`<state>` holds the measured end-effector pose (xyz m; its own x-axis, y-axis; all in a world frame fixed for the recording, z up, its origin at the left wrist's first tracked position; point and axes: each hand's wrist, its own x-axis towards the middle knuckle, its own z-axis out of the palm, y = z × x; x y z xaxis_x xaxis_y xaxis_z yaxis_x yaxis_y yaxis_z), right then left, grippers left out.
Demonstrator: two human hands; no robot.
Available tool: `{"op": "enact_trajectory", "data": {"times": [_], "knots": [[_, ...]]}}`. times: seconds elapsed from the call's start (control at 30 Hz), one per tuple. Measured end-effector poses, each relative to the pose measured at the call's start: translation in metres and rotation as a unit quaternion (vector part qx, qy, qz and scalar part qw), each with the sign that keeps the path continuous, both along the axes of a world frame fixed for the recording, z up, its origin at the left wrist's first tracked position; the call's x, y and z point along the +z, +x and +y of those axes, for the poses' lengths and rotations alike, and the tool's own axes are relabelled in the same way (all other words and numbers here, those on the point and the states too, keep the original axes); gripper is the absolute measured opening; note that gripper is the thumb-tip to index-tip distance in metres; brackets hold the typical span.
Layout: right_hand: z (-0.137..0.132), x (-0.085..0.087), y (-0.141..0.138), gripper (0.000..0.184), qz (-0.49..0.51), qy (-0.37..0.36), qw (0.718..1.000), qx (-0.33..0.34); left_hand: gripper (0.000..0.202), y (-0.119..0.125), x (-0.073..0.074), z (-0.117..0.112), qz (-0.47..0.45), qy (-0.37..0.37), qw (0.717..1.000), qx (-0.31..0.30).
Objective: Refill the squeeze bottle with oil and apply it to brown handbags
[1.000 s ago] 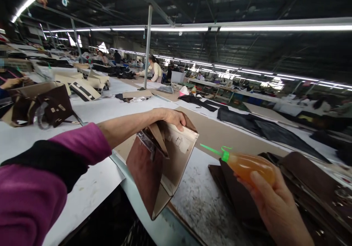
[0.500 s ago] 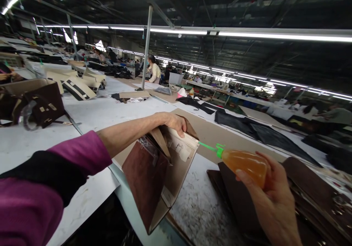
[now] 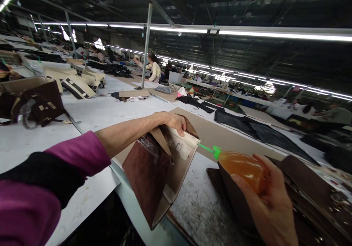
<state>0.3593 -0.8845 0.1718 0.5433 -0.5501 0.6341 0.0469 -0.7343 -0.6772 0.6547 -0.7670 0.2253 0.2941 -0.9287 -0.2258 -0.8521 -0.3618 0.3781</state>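
My left hand (image 3: 176,123) grips the upper edge of a brown leather bag (image 3: 147,176), its fingers partly hidden behind the panel. The bag is tilted and open toward me, showing a pale lining with dark marks on it. In my right hand (image 3: 269,198) is a soft plastic squeeze bottle (image 3: 240,165) of amber liquid, lying nearly sideways. Its thin green nozzle (image 3: 206,148) points left, with the tip at the bag's upper right edge. Whether any liquid is coming out I cannot tell.
More brown leather pieces (image 3: 310,198) with metal fittings lie at the right. Another brown bag (image 3: 41,102) stands on the left beside cream cut pieces (image 3: 79,84). Black material (image 3: 258,128) lies farther back right. A metal post (image 3: 147,47) rises mid-table; a person in pale yellow (image 3: 154,69) stands behind it.
My right hand and the bottle have shifted slightly left and down, the nozzle tip staying at the bag's edge. My left hand keeps its hold on the bag.
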Motion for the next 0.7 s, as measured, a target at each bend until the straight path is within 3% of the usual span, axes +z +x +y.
{"op": "enact_trajectory", "data": {"times": [0.1, 0.3, 0.7], "knots": [[0.002, 0.0, 0.0, 0.058, -0.008, -0.008, 1.0, 0.01, 0.041, -0.002, 0.001, 0.0, -0.006, 0.011, 1.0, -0.009], [-0.001, 0.001, 0.005, 0.065, -0.01, 0.046, 0.999, -0.003, 0.041, -0.002, 0.001, 0.001, -0.017, 0.004, 1.0, -0.011], [-0.003, -0.011, -0.001, 0.066, -0.017, 0.081, 0.997, 0.009, 0.041, -0.007, -0.001, 0.002, -0.029, 0.004, 1.0, -0.01]]}}
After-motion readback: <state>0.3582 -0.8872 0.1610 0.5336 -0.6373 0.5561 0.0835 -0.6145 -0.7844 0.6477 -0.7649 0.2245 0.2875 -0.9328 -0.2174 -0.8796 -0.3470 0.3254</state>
